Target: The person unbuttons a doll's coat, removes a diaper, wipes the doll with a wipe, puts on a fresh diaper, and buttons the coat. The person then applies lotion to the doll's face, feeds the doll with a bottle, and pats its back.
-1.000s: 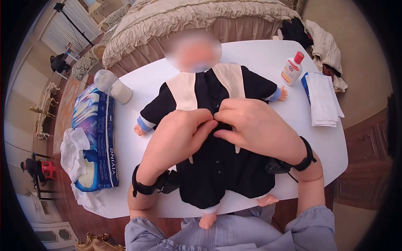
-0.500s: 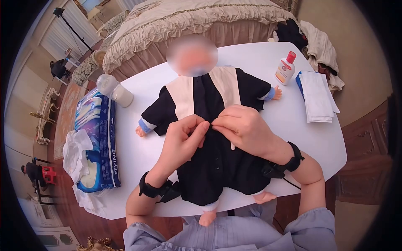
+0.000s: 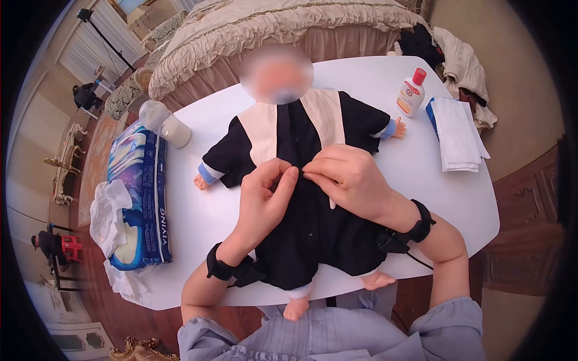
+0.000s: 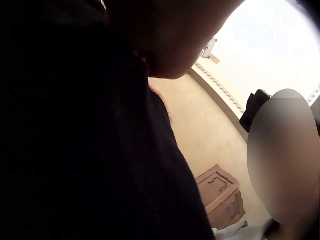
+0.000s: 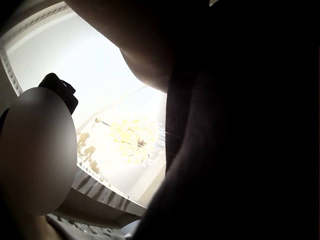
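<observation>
My left hand [image 3: 265, 195] and right hand [image 3: 346, 180] meet over the middle of the black outfit [image 3: 301, 253], each pinching at its front between thumb and fingers. Whether a button or only the cloth edge sits between my fingertips I can't tell; they cover it, and both wrist views are mostly dark there.

The cloth looks light, soft and limp, with nothing stiff to push against, so I'd judge the front opening best taken right at its edges, one in each hand, close beside the fastening. The buttons look small and dark on dark; a lower button [image 3: 310, 234] shows nearer me. I expect something that small to slip if held flat, so its rim is the place for a fingertip. A light pull should do: a hard tug could strain the thread or drag the doll along.

The outfit is on the doll [image 3: 295, 308], lying on its back in the middle of the white table [image 3: 217, 123], head far, feet at the near edge. Pale panels run down either side of the chest.

Farther out, the blue pack [image 3: 135, 198] lies on the left, with the feeding bottle [image 3: 175, 132] just beyond it. The red-capped bottle [image 3: 410, 96] stands far right, near the folded white cloths [image 3: 459, 135].
</observation>
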Motion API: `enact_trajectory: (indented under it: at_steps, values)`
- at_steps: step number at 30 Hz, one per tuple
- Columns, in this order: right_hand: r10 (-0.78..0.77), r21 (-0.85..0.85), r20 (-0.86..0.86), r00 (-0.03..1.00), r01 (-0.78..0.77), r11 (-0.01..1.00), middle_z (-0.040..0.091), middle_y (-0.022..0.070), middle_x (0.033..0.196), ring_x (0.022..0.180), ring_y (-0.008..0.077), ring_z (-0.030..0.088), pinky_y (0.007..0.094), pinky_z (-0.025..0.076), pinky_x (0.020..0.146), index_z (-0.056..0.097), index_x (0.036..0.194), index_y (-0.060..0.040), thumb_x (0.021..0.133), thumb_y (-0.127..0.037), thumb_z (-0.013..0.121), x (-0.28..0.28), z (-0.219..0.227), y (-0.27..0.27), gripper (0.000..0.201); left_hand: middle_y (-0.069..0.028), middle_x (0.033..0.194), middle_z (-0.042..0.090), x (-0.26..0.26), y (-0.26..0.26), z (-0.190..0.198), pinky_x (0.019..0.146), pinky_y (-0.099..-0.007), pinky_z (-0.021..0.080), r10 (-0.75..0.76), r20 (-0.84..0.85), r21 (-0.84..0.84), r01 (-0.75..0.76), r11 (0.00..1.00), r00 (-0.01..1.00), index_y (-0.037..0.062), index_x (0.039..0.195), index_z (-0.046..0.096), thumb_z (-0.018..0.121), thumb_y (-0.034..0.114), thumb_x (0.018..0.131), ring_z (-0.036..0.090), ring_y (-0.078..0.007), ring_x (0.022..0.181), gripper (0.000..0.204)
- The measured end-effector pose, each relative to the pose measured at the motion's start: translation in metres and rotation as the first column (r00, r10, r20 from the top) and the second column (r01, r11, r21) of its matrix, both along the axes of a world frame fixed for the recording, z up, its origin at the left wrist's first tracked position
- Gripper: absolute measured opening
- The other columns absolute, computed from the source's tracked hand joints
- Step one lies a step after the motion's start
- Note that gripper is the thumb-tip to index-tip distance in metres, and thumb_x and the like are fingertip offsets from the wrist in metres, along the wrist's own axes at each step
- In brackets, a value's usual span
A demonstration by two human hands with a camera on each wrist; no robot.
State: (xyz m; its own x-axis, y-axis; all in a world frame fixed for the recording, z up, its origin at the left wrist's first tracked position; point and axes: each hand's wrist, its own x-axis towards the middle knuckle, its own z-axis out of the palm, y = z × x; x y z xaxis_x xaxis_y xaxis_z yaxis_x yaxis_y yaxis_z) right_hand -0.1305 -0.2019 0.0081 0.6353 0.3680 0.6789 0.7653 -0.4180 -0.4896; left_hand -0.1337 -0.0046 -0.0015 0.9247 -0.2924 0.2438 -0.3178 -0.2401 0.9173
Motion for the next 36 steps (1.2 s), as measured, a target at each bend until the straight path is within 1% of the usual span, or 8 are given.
enact_trajectory:
  at_steps: [4, 12, 14, 15, 17, 25, 30, 36]
  values:
    - [-0.012, -0.029, 0.096, 0.995, 0.015, 0.999, 0.061, 0.0113, 0.078, 0.072, 0.0293, 0.062, 0.0378, 0.051, 0.065, 0.067, 0.085, 0.0005, 0.08, -0.004, 0.07, -0.001, -0.001, 0.001, 0.008, 0.0049, 0.063, 0.049, 0.004, 0.0, 0.004, 0.051, -0.0216, 0.03, 0.036, -0.134, -0.067, -0.046, 0.997, 0.99, -0.0028, 0.081, 0.06, 0.061, 0.009, 0.095, 0.041, -0.0007, 0.059, 0.018]
    - [-0.022, 0.09, -0.237, 0.971, 0.045, 0.995, 0.064, 0.0153, 0.077, 0.069, 0.0311, 0.064, 0.0369, 0.051, 0.063, 0.067, 0.087, 0.0018, 0.083, -0.006, 0.069, 0.0, 0.007, -0.003, 0.009, 0.0022, 0.06, 0.05, 0.005, 0.01, 0.019, 0.049, -0.0241, 0.034, 0.097, -0.037, 0.136, -0.091, 0.987, 0.995, 0.0009, 0.074, 0.059, 0.073, 0.017, 0.088, 0.044, -0.0038, 0.055, 0.025]
    - [-0.022, 0.099, -0.29, 0.957, 0.053, 0.994, 0.064, 0.0152, 0.076, 0.068, 0.0309, 0.064, 0.0367, 0.051, 0.062, 0.066, 0.087, 0.0018, 0.084, -0.006, 0.069, -0.002, 0.012, -0.003, 0.009, -0.0036, 0.059, 0.05, -0.007, 0.006, 0.03, 0.048, -0.0291, 0.037, -0.075, 0.464, 0.434, -0.152, 0.888, 0.883, 0.0048, 0.069, 0.056, 0.082, 0.026, 0.078, 0.05, -0.0151, 0.053, 0.035]
    - [-0.022, 0.108, -0.341, 0.94, 0.062, 0.992, 0.063, 0.0151, 0.075, 0.067, 0.0308, 0.064, 0.0365, 0.05, 0.061, 0.066, 0.087, 0.0019, 0.084, -0.007, 0.07, -0.004, 0.015, -0.003, 0.01, -0.0067, 0.06, 0.049, -0.013, -0.001, 0.032, 0.048, -0.0341, 0.04, -0.11, 0.556, 0.429, -0.171, 0.887, 0.824, 0.0073, 0.065, 0.052, 0.085, 0.032, 0.07, 0.053, -0.0244, 0.056, 0.042]
    - [-0.009, 0.091, -0.365, 0.931, 0.046, 0.995, 0.063, 0.0147, 0.075, 0.068, 0.0307, 0.064, 0.0369, 0.05, 0.062, 0.066, 0.087, 0.0015, 0.083, -0.007, 0.07, -0.008, 0.023, -0.003, 0.01, -0.0042, 0.061, 0.048, -0.023, -0.008, 0.033, 0.047, -0.0331, 0.037, -0.17, 0.608, 0.504, -0.211, 0.837, 0.775, 0.0085, 0.064, 0.05, 0.086, 0.027, 0.068, 0.049, -0.0221, 0.054, 0.041]
    - [0.001, -0.184, -0.118, 0.993, -0.023, 0.983, 0.059, 0.0107, 0.084, 0.082, 0.0293, 0.061, 0.0395, 0.05, 0.074, 0.066, 0.082, -0.0006, 0.08, -0.009, 0.07, -0.018, 0.029, -0.009, 0.01, -0.0032, 0.06, 0.052, -0.028, -0.011, 0.025, 0.047, -0.034, 0.042, -0.08, 0.584, 0.58, -0.346, 0.737, 0.808, 0.0088, 0.07, 0.053, 0.081, 0.025, 0.07, 0.056, -0.0215, 0.054, 0.032]
    - [-0.009, -0.169, -0.14, 0.99, -0.015, 0.986, 0.059, 0.0099, 0.084, 0.084, 0.0282, 0.06, 0.0385, 0.049, 0.075, 0.066, 0.081, -0.0012, 0.079, -0.009, 0.07, -0.017, 0.021, -0.006, 0.009, -0.007, 0.056, 0.054, -0.029, -0.014, 0.029, 0.046, -0.0364, 0.043, -0.077, 0.493, 0.682, -0.33, 0.653, 0.866, 0.0072, 0.071, 0.052, 0.074, 0.024, 0.073, 0.059, -0.025, 0.05, 0.028]
    - [-0.005, -0.25, -0.115, 0.993, -0.024, 0.968, 0.057, 0.0085, 0.084, 0.081, 0.0269, 0.058, 0.0374, 0.049, 0.072, 0.066, 0.078, -0.002, 0.078, -0.009, 0.071, -0.022, 0.027, -0.005, 0.008, -0.0077, 0.053, 0.051, -0.025, -0.011, 0.024, 0.045, -0.0368, 0.045, -0.101, 0.548, 0.648, -0.346, 0.678, 0.83, 0.008, 0.066, 0.049, 0.07, 0.019, 0.077, 0.058, -0.0253, 0.048, 0.026]
